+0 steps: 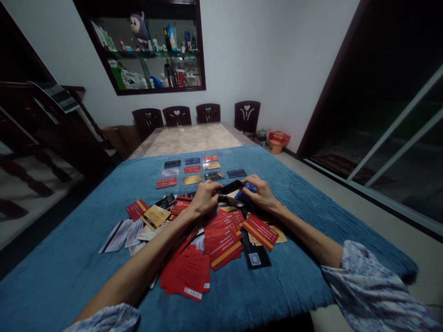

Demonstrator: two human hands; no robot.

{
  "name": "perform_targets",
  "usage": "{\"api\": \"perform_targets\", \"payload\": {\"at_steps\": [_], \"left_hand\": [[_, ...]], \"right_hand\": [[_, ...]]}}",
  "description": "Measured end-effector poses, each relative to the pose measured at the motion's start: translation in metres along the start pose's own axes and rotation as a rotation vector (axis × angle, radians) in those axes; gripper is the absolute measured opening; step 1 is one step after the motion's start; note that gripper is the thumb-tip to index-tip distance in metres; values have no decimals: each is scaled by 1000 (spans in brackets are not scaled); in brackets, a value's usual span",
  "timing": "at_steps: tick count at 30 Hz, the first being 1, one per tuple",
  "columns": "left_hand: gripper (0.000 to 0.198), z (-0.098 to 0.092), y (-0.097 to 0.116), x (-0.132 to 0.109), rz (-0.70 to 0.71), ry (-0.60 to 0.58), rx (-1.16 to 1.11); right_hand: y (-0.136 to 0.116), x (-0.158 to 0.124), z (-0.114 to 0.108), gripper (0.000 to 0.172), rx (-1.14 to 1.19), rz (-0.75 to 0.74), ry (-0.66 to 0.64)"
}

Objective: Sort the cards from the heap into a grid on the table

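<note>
My left hand (204,197) and my right hand (260,193) meet over a loose pile of cards (207,240), mostly red, some yellow, white and black, on a blue cloth (69,258). Left fingers pinch a black card (231,186) that points toward the right hand. The right hand is closed round a blue card (246,191) and touches the black card's far end. Beyond the hands, several cards lie in neat rows (197,170), face up.
The blue cloth covers the near part of a long table (188,138) with a marbled top. Four dark chairs (177,115) stand at its far end. A wall cabinet (148,46) hangs above. A glass door is at the right, stairs at the left.
</note>
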State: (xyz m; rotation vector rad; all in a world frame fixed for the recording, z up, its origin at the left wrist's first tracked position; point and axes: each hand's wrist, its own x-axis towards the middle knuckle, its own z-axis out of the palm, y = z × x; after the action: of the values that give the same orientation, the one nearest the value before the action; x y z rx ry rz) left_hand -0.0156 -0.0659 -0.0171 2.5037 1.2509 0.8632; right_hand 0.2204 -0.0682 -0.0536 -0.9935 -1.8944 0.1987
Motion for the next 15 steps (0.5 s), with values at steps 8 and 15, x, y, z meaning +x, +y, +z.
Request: {"api": "perform_targets", "payload": {"at_steps": [8,15], "left_hand": [[23,2,-1,1,79,70,-50],[20,2,7,0,167,172,-93]], "right_hand": [[-6,1,-5,16,-2,-19,61],[-13,6,-5,16,-145,-212,105]]}}
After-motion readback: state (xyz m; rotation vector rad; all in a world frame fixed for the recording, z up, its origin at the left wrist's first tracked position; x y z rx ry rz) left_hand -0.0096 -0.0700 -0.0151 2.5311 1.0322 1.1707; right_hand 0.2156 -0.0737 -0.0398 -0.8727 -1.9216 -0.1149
